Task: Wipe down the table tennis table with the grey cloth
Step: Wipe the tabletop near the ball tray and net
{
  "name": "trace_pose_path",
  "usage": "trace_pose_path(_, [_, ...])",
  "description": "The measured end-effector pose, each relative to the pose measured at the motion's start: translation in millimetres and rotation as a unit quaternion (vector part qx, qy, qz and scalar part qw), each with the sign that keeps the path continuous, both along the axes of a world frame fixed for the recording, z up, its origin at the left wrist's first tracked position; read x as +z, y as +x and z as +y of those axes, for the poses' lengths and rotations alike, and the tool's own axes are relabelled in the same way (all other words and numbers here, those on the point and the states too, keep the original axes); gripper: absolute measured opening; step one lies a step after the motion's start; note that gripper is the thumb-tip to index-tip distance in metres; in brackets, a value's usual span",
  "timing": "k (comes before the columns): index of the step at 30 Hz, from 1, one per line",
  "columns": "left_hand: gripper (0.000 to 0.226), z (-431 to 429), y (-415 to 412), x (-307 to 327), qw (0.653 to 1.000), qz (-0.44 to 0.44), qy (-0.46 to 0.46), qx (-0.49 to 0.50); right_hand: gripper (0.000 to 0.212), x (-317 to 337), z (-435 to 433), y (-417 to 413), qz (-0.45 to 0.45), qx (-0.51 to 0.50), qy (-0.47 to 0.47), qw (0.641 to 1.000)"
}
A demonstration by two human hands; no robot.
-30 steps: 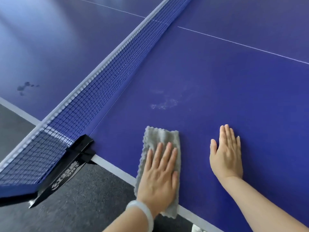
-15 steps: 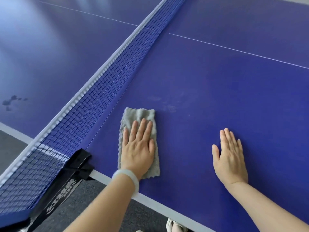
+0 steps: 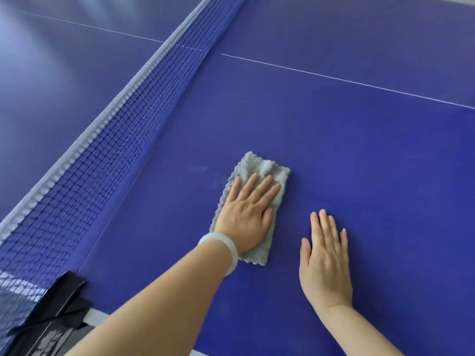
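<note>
The folded grey cloth (image 3: 267,167) lies flat on the blue table tennis table (image 3: 372,155), right of the net. My left hand (image 3: 248,214) presses down on it with straight, spread fingers and covers most of it. A pale bangle sits on that wrist. My right hand (image 3: 325,260) rests flat on the bare table just right of the cloth, fingers straight and together, touching nothing else. A faint pale smear (image 3: 205,173) shows on the surface left of the cloth.
The blue net (image 3: 108,140) with a white top band runs diagonally from lower left to top centre. Its black clamp post (image 3: 55,314) grips the near table edge at lower left. A thin white centre line (image 3: 347,82) crosses the table beyond the hands.
My left hand has pushed the cloth away from the near edge and to the right, over the pale smear, which has faded. My right hand stayed flat on the table.
</note>
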State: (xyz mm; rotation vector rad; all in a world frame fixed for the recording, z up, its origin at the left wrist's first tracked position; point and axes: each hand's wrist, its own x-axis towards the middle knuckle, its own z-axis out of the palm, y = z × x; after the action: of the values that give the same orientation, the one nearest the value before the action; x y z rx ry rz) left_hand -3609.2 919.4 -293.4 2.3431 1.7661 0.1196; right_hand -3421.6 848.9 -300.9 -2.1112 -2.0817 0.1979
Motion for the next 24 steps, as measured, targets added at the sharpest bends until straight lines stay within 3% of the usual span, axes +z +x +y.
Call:
trace_pose_path(5, [0.059, 12, -66, -6, 0.987, 0.0, 0.012, 0.158, 0.05, -6, 19, 15, -0.01, -0.001, 0.032, 0.999])
trace_pose_path(12, [0.06, 12, -65, -7, 0.986, 0.003, 0.007, 0.164, 0.061, 5, 178, 64, -0.025, -0.082, -0.009, 0.996])
trace_pose_path(16, [0.062, 9, -54, -4, 0.982, 0.006, 0.008, 0.187, 0.062, -3, 209, 58, -0.019, -0.124, -0.031, 0.992])
trace_pose_path(18, [0.063, -3, -21, -1, 0.986, 0.004, 0.015, 0.166, 0.062, -6, 206, 58, -0.02, -0.123, -0.026, 0.992])
trace_pose_path(21, [0.059, -13, 52, -5, 0.998, -0.046, 0.023, 0.033, 0.061, -6, 206, 61, -0.005, -0.12, -0.02, 0.993])
trace_pose_path(24, [0.056, 34, 85, -6, 0.998, -0.056, 0.013, -0.038, 0.06, -5, 207, 62, 0.008, -0.121, -0.019, 0.992])
